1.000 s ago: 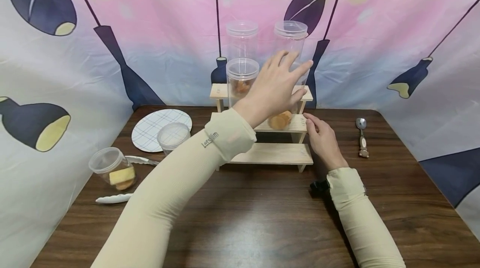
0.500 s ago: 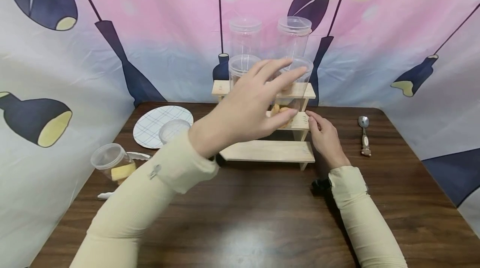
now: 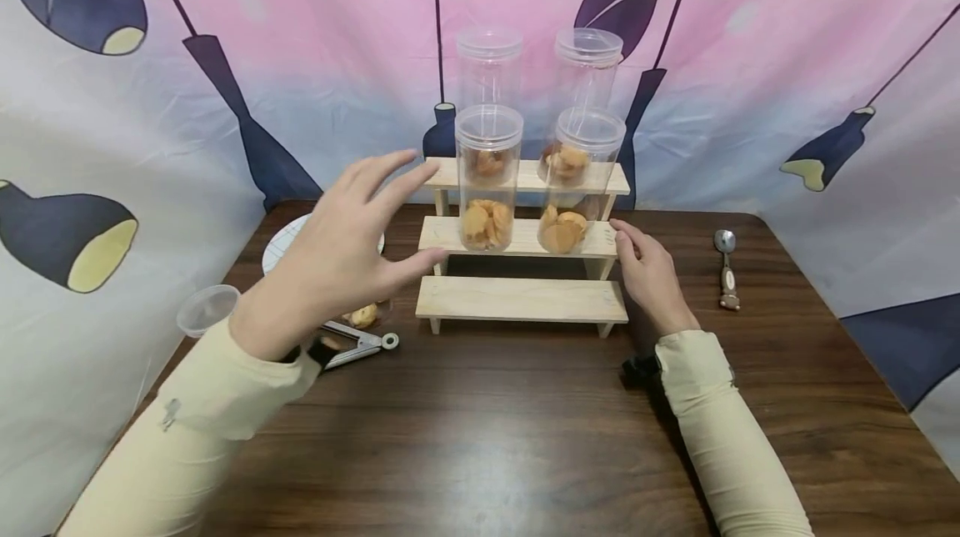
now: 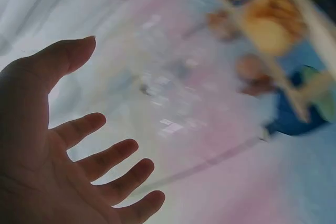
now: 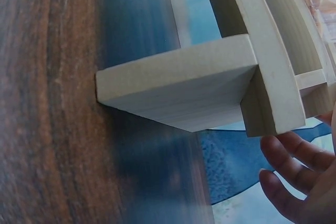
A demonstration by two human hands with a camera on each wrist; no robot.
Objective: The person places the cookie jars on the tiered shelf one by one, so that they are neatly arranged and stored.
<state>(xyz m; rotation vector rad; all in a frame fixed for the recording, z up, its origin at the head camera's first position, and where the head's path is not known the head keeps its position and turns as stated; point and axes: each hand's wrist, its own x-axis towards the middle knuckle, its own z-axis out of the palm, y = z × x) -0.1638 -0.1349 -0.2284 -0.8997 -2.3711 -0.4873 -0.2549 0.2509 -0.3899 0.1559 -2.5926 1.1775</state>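
My left hand [image 3: 337, 245] hangs in the air left of a three-step wooden rack [image 3: 521, 299], fingers spread and thumb apart, holding nothing. The left wrist view shows the same bare palm [image 4: 58, 150]. My right hand [image 3: 651, 278] touches the right end of the rack's middle step, its fingertips at the board's corner in the right wrist view. On that step stand two tall clear lidded jars with cookies, a left jar [image 3: 489, 187] and a right jar [image 3: 583, 187]. Two similar jars, a left one [image 3: 489, 74] and a right one [image 3: 588, 74], stand behind on the top step.
Metal tongs [image 3: 367, 345] lie on the table [image 3: 480, 437], partly under my left wrist. A checked plate [image 3: 279, 245] and a clear round jar [image 3: 206, 312] are largely hidden by the left arm. A spoon [image 3: 726, 270] lies at right. A patterned cloth [image 3: 337, 62] hangs behind.
My left hand has drawn back leftward from the jars, uncovering those on the middle step and exposing the tongs' end. The right hand stays at the rack's end.
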